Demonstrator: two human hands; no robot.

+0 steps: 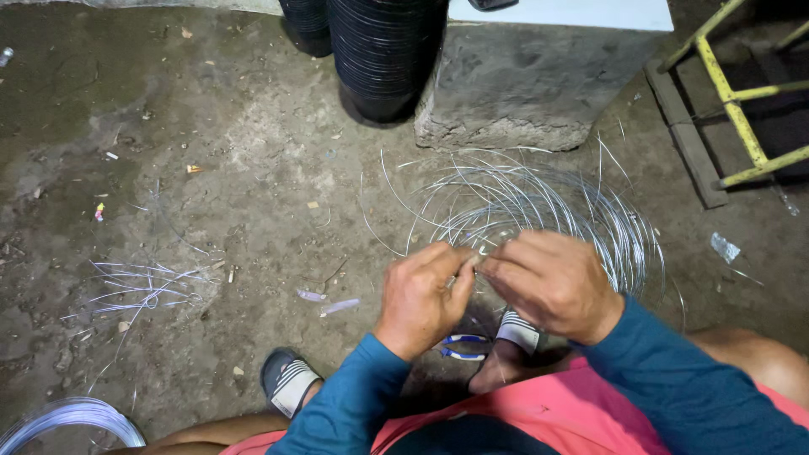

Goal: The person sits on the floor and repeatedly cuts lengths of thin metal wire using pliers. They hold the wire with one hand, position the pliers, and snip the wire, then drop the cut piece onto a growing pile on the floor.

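Note:
My left hand [419,297] and my right hand [552,284] meet in front of me, fingertips pinched together on a thin silver wire [477,257]. That wire runs from a loose tangled coil of wire [539,206] lying on the dirt floor just beyond my hands. Both sleeves are blue. Under my hands, between my feet, lie pliers with blue-and-white handles [462,345], partly hidden by my wrist.
A bundle of short cut wires [143,286] lies on the floor at left. Another wire coil [72,417] sits at the bottom left corner. Behind stand a concrete block [522,84], stacked black pots [383,55] and a yellow metal frame [737,109]. My sandalled feet [286,381] rest near.

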